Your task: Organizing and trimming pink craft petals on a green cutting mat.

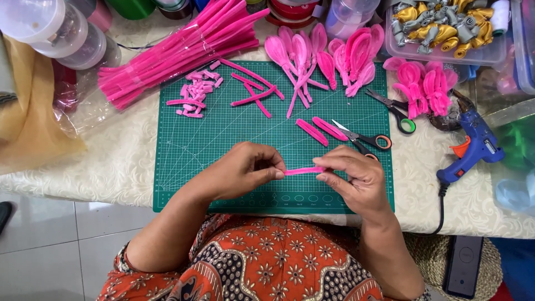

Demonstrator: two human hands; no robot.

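Note:
My left hand (245,170) and my right hand (354,175) pinch the two ends of a short pink pipe cleaner piece (304,170), stretched level between them above the near part of a green cutting mat (189,145). Two folded pink pipe cleaner loops (320,130) lie on the mat just beyond my right hand. Orange-handled scissors (368,139) lie beside those loops, partly behind my right fingers.
A bundle of long pink pipe cleaners (178,50) lies at the mat's far left, with short cut bits (195,92) beside it. Finished pink petal shapes (323,53) sit at the far edge. Black scissors (398,108), a blue glue gun (473,147) and a tray of gold and silver ribbon flowers (446,28) are right.

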